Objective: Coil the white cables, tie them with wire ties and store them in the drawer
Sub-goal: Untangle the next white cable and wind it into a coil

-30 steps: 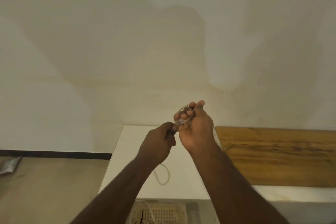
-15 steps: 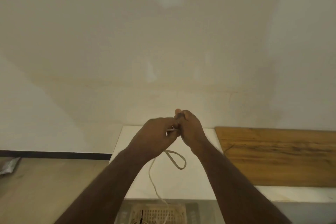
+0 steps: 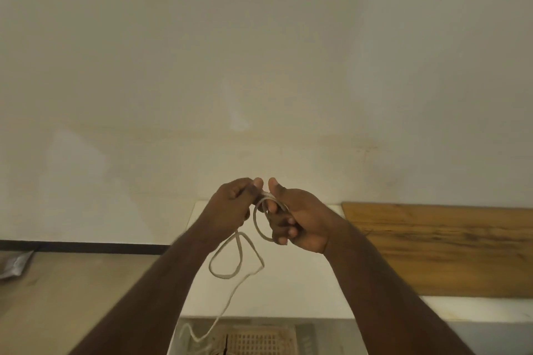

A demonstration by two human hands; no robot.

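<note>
Holding: your right hand point(image 3: 300, 220) has its fingers curled round a small finished loop of the white cable point(image 3: 261, 223), thumb up at the top of the loop; your left hand point(image 3: 233, 202) pinches the same cable just beside that thumb, fingers closed on the strand.
Cable position: it is raised in front of the wall, above the white cabinet top point(image 3: 288, 291). A slack second loop droops below your left wrist, and the tail runs down toward the open drawer point(image 3: 259, 339) at the bottom edge, where it blurs into whatever lies inside.
Weight: judge it very light; the hanging part barely pulls on the pinch.
Stiffness: soft and limp, with just enough spring that a loop opens out if you let it go.
Surface: probably smooth plastic, so a loose pinch may let it slide.
Where to take hold: keep the coil pinned at its top crossing under your right thumb, and feed the next turn with the left hand close to that point, not far down the tail.
Risk: the drooping loop looks twisted and could knot as you draw it up.
Wire tie: none can be made out here.
Nearby: a wooden board point(image 3: 450, 248) lies on the right.
</note>
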